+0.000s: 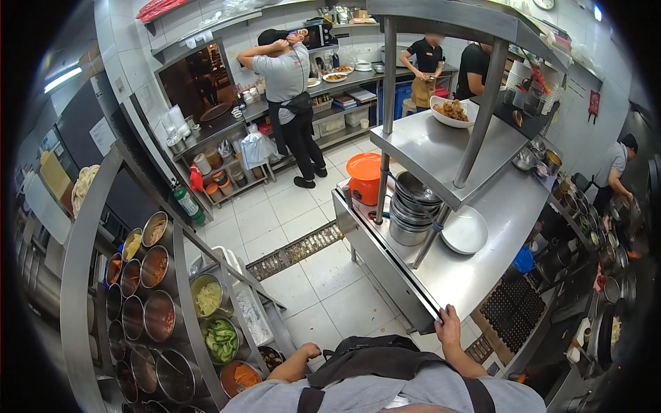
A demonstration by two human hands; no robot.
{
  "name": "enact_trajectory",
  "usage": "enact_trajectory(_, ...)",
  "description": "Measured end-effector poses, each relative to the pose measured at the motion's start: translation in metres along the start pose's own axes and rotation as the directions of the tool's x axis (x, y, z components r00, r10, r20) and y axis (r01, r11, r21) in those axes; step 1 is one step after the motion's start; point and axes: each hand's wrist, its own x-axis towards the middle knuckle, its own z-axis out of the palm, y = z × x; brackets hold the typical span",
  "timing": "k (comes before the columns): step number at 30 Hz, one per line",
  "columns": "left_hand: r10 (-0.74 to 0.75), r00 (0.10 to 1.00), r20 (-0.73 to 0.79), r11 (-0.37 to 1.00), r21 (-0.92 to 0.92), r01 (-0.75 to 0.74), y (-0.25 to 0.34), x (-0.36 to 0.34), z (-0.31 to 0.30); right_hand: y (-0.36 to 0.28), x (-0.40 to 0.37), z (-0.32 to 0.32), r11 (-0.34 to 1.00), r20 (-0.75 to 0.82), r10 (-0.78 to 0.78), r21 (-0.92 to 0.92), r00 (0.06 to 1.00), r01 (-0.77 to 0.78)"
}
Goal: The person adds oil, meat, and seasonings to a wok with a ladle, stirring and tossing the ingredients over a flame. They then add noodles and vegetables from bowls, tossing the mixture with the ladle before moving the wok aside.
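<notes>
My right hand (448,327) rests on the near corner of the steel table (492,275), its fingers lying along the edge. On that table are a white plate (465,230), a stack of metal pans (411,224) and an orange round container (366,180). My left hand (310,351) is beside my waist, fingers curled, with nothing visible in it. Nearest to it on the left are metal pots of sliced green vegetable (221,341), shredded orange vegetable (246,376) and pale shredded vegetable (208,299).
A slanted steel rack (124,227) of ingredient pots stands at left. The upper shelf (413,148) bears a bowl of food (451,111). Other people (286,76) work at the back counter and at right. A floor drain (296,251) crosses the tiles; a black mat (513,313) lies right.
</notes>
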Motion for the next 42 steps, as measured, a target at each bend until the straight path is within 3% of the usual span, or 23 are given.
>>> enact_trajectory(4, -0.020, 1.000, 0.008, 1.000, -0.012, 0.020, 0.002, -0.002, -0.002, -0.002, 0.000, 0.001, 1.000, -0.006, 0.014, -0.022, 1.000, -0.014)
enact_trajectory(7, 0.047, 0.999, -0.028, 0.999, 0.025, -0.046, -0.002, 0.002, 0.000, -0.005, 0.001, -0.001, 1.000, 0.003, 0.024, -0.009, 1.000, -0.024)
enact_trajectory(9, -0.011, 1.000, 0.000, 0.996, -0.094, 0.011, -0.003, 0.004, 0.002, -0.008, 0.001, -0.004, 1.000, 0.010, 0.023, 0.001, 1.000, -0.023)
enact_trajectory(16, -0.009, 1.000, -0.008, 0.992, -0.127, 0.008, 0.001, 0.001, 0.004, -0.009, 0.003, -0.006, 1.000, 0.021, 0.013, -0.014, 1.000, -0.013)
enact_trajectory(18, -0.016, 0.998, 0.054, 0.997, -0.075, 0.020, 0.002, 0.001, 0.003, -0.014, 0.004, -0.010, 1.000, 0.042, 0.029, -0.006, 0.999, -0.029)
enact_trajectory(28, -0.030, 0.999, 0.023, 0.997, -0.077, 0.031, 0.004, 0.001, 0.010, -0.005, 0.004, -0.004, 0.999, 0.063, 0.042, 0.006, 0.997, -0.043)
enact_trajectory(30, 0.019, 0.997, 0.073, 0.998, -0.061, -0.014, 0.002, 0.005, 0.008, -0.004, 0.004, -0.003, 0.999, 0.065, 0.037, -0.004, 0.997, -0.037)
enact_trajectory(39, 0.009, 1.000, 0.017, 0.991, -0.135, -0.006, -0.002, 0.006, 0.012, -0.006, 0.004, -0.004, 1.000, 0.036, 0.005, -0.007, 0.999, -0.005)
enact_trajectory(42, 0.017, 1.000, 0.013, 0.997, -0.077, -0.015, -0.002, 0.006, 0.011, -0.008, 0.005, -0.005, 1.000, 0.035, 0.009, -0.008, 0.999, -0.009)
